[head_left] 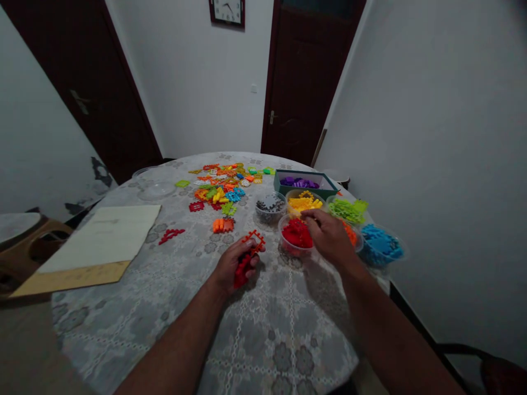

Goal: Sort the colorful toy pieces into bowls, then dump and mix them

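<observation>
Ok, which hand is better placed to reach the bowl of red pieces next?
Probably the right hand: it is right at the bowl of red pieces, though whether it holds anything is unclear. The left hand is farther off and gripping other red pieces.

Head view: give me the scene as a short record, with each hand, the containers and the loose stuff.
Left hand: holding red pieces and an orange-red frame
Right hand: at the bowl of red pieces; whether it grips one is unclear
Other bowls: grey pieces, yellow pieces, green pieces, orange pieces, blue pieces
Box: purple pieces, behind the yellow ones
Loose: mixed-colour pile beyond the left hand
Table, left side: white sheet over cardboard
</observation>
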`<state>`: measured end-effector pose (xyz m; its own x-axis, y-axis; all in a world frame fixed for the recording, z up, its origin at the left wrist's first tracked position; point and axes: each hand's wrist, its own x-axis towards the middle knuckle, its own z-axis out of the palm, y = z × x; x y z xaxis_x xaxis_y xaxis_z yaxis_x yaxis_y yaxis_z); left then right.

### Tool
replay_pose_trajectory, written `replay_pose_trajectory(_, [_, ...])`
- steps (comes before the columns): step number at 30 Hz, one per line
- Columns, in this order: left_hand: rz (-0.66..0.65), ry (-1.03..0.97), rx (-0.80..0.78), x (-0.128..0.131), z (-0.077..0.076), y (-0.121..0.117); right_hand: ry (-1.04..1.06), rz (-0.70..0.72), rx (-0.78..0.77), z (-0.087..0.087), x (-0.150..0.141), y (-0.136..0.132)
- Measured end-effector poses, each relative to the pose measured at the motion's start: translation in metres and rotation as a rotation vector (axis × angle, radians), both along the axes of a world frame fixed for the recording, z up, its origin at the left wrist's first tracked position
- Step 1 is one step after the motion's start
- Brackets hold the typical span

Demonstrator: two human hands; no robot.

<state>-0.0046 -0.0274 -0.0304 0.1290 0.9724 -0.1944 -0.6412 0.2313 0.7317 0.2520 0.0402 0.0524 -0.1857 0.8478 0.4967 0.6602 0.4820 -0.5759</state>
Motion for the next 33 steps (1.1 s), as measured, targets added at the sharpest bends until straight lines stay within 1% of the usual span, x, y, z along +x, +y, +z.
replay_pose_trajectory(3, [-0.046, -0.029, 0.004, 0.000, 0.000, -0.002, -0.042, 0.197, -0.019, -0.008, -0.027, -0.023])
replay_pose_trajectory(6, [-0.092, -0.080, 0.001, -0.001, 0.000, -0.003, -0.080, 0.307, -0.090, -0.017, -0.048, -0.036])
replay_pose_trajectory(10, [-0.149, -0.134, -0.010, -0.003, -0.002, -0.004, -0.054, 0.351, -0.150, -0.029, -0.068, -0.043])
replay_pose_trajectory(12, [-0.171, -0.137, -0.022, -0.004, -0.003, -0.003, -0.011, 0.338, -0.171, -0.034, -0.074, -0.045])
replay_pose_trajectory(16, [-0.198, -0.129, -0.069, -0.003, -0.002, -0.003, 0.129, 0.300, -0.285, -0.037, -0.079, -0.047])
replay_pose_trajectory(18, [-0.184, -0.133, -0.084, -0.003, -0.001, -0.003, 0.189, 0.283, -0.312, -0.035, -0.074, -0.046])
replay_pose_trajectory(21, [-0.133, -0.165, -0.059, -0.003, 0.001, -0.002, 0.205, 0.232, -0.274, -0.027, -0.058, -0.038])
replay_pose_trajectory(23, [-0.101, -0.195, -0.037, -0.003, 0.002, -0.002, 0.184, 0.153, -0.216, -0.021, -0.040, -0.028])
replay_pose_trajectory(25, [-0.082, -0.209, -0.036, -0.003, 0.003, -0.001, 0.143, 0.039, -0.157, -0.015, -0.021, -0.018])
replay_pose_trajectory(28, [-0.055, -0.202, -0.047, -0.003, 0.002, 0.000, 0.060, -0.077, -0.125, -0.011, 0.004, -0.004])
replay_pose_trajectory(31, [-0.025, -0.192, -0.054, -0.003, 0.000, 0.003, -0.015, -0.101, -0.112, -0.011, 0.018, 0.002])
replay_pose_trajectory(33, [0.005, -0.189, -0.063, -0.003, -0.001, 0.004, -0.056, -0.072, -0.124, -0.012, 0.020, 0.003])
